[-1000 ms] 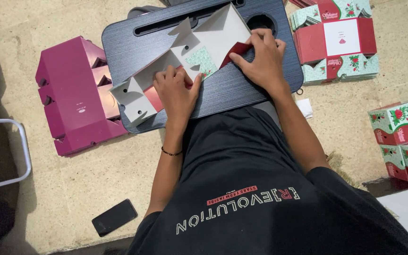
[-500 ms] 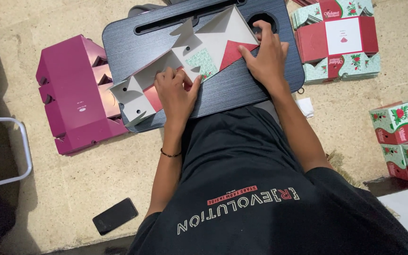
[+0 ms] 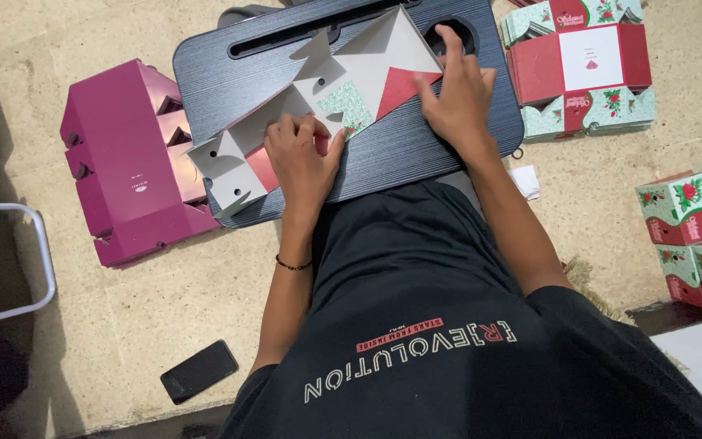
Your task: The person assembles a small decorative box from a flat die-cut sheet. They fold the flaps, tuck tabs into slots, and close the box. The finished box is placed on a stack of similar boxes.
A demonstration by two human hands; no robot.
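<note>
A dark lap-tray surface (image 3: 416, 154) carries a flat grey cardboard box blank (image 3: 318, 106), its red and green printed side mostly hidden underneath. The left hand (image 3: 302, 158) presses flat and open on its middle, covering the fold there. The right hand (image 3: 457, 93) lies spread on the blank's red corner flap, gripping nothing.

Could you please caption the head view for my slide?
Both hands, left and right, press a flat cardboard box blank on a dark lap desk.

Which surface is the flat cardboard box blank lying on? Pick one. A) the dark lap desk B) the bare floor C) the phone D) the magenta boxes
A: the blank lies spread on the lap desk, both hands pressing it, left hand and right hand.
</note>
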